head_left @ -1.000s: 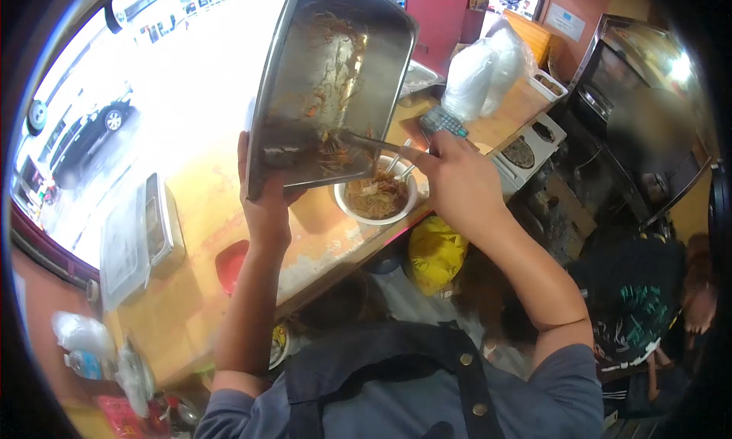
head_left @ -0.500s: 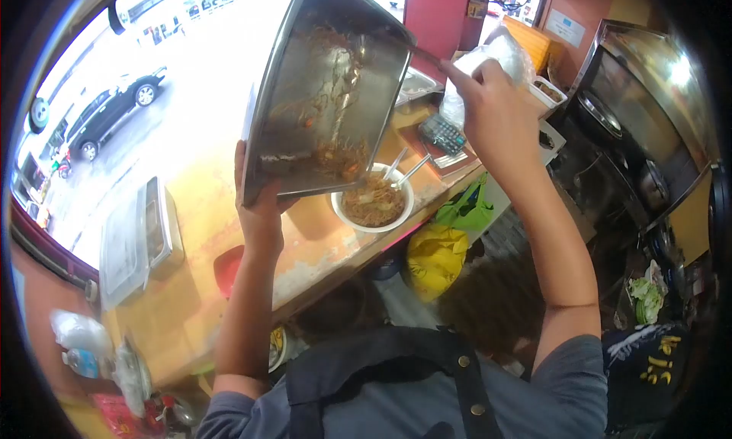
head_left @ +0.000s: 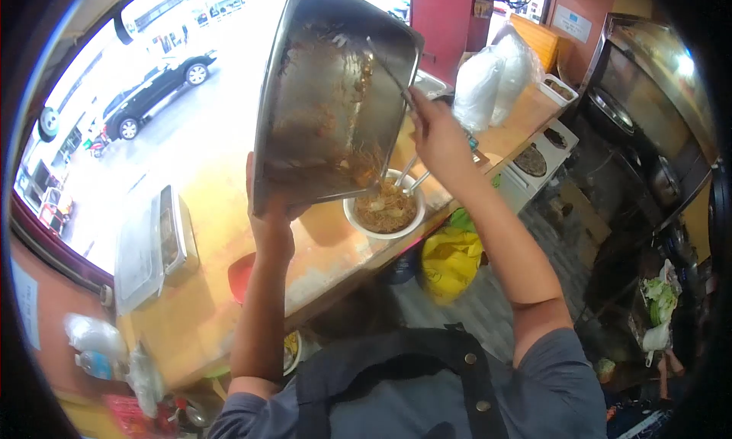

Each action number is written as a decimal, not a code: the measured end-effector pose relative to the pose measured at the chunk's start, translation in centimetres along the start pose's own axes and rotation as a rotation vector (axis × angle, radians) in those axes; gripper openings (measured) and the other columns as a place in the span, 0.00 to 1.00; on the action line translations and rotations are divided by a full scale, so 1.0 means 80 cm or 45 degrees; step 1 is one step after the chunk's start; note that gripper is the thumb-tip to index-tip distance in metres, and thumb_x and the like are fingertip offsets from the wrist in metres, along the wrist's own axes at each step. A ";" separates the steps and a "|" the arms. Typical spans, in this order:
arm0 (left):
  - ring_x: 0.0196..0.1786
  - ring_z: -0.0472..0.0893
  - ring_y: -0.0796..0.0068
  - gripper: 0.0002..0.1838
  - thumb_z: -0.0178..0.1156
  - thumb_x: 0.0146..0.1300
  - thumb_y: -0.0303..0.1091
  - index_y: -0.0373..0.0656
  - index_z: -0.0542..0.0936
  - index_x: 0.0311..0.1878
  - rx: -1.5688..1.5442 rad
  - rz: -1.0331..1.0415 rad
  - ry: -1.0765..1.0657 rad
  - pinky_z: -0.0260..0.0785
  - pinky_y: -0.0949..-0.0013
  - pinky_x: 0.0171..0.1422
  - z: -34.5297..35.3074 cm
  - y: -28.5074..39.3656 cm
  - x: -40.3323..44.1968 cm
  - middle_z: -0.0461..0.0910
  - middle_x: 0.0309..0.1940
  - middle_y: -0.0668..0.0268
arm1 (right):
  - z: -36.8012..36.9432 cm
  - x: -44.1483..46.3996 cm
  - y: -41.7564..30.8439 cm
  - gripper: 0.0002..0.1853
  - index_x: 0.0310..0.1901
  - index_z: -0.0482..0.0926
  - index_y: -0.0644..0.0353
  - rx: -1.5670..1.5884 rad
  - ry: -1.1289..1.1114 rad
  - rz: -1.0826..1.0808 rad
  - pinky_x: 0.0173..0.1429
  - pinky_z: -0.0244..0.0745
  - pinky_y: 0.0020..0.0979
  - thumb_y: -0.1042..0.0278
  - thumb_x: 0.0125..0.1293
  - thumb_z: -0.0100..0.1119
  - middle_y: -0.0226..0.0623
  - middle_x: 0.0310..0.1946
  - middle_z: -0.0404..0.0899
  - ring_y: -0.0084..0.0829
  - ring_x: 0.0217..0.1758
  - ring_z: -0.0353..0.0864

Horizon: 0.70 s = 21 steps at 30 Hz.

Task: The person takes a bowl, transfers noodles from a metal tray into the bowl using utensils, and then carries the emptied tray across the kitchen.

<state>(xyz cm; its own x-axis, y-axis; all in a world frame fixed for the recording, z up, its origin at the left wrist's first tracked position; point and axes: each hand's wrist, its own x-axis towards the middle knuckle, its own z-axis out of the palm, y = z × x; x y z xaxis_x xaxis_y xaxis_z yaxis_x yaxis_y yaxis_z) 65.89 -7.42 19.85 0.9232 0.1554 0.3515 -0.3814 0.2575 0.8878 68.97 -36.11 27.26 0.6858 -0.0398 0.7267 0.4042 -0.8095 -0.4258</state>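
Observation:
My left hand grips a deep stainless-steel pan from below and holds it steeply tilted over the counter. Noodle scraps and bits of vegetable cling to its inner walls, thickest at the lower corner. In my right hand is a thin long-handled utensil that reaches into the pan; I cannot make out its working end. Under the pan's lower corner stands a white bowl, filled with brown noodles and pale vegetable pieces. Two utensil handles stick out of the bowl's far side.
The worn wooden counter carries a lidded clear container, a red item and plastic bags. Below its front edge hangs a yellow bag. A stove stands to the right. Another person's hand shows at lower right.
My right hand has moved left and down, bringing the utensil deeper into the pan. My left hand keeps the pan tilted. The view has shifted slightly, and a co-worker at lower right has moved.

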 end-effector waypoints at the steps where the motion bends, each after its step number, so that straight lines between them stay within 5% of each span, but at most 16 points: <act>1: 0.55 0.81 0.63 0.43 0.57 0.62 0.39 0.47 0.51 0.79 0.011 0.026 -0.013 0.82 0.60 0.53 -0.004 -0.003 0.004 0.73 0.56 0.61 | -0.001 -0.010 -0.004 0.21 0.63 0.76 0.53 0.123 -0.006 -0.099 0.45 0.73 0.45 0.72 0.68 0.56 0.51 0.37 0.77 0.50 0.37 0.78; 7: 0.53 0.81 0.64 0.42 0.57 0.62 0.41 0.46 0.54 0.78 0.045 -0.072 -0.029 0.82 0.62 0.53 0.011 0.016 -0.002 0.74 0.55 0.61 | -0.011 0.015 -0.010 0.22 0.63 0.77 0.49 0.189 0.019 0.021 0.48 0.75 0.47 0.72 0.69 0.55 0.55 0.41 0.76 0.53 0.44 0.79; 10: 0.52 0.82 0.63 0.40 0.58 0.61 0.39 0.45 0.57 0.76 0.082 -0.078 -0.117 0.83 0.58 0.54 0.006 0.018 0.003 0.75 0.53 0.60 | 0.005 0.012 -0.007 0.21 0.62 0.78 0.52 0.233 0.057 -0.219 0.45 0.73 0.42 0.72 0.68 0.59 0.46 0.35 0.75 0.47 0.37 0.78; 13: 0.51 0.84 0.56 0.27 0.56 0.62 0.27 0.31 0.67 0.65 -0.123 -0.089 0.050 0.84 0.55 0.53 0.015 0.025 -0.001 0.77 0.54 0.52 | -0.021 -0.018 0.004 0.22 0.62 0.79 0.50 0.117 -0.258 -0.280 0.43 0.74 0.40 0.74 0.66 0.60 0.44 0.34 0.75 0.44 0.37 0.79; 16: 0.54 0.82 0.57 0.37 0.58 0.61 0.36 0.41 0.60 0.74 -0.020 -0.128 0.016 0.83 0.53 0.54 0.006 0.018 0.001 0.75 0.56 0.56 | -0.032 -0.008 0.019 0.23 0.61 0.79 0.48 0.066 -0.118 -0.237 0.41 0.74 0.39 0.75 0.64 0.61 0.41 0.35 0.76 0.42 0.36 0.79; 21: 0.55 0.82 0.55 0.33 0.58 0.62 0.36 0.37 0.63 0.70 -0.021 -0.068 -0.004 0.83 0.52 0.54 0.013 0.018 0.001 0.74 0.57 0.54 | -0.029 0.016 -0.007 0.22 0.57 0.82 0.42 0.082 -0.105 -0.352 0.38 0.76 0.39 0.74 0.61 0.61 0.37 0.36 0.77 0.42 0.35 0.81</act>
<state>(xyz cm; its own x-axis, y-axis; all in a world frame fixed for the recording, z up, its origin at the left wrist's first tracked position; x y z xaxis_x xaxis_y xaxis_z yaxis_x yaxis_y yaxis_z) 65.47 -8.06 21.50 0.9424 0.1378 0.3049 -0.3323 0.2810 0.9003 68.20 -37.10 29.66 0.5900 0.2270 0.7748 0.6185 -0.7440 -0.2530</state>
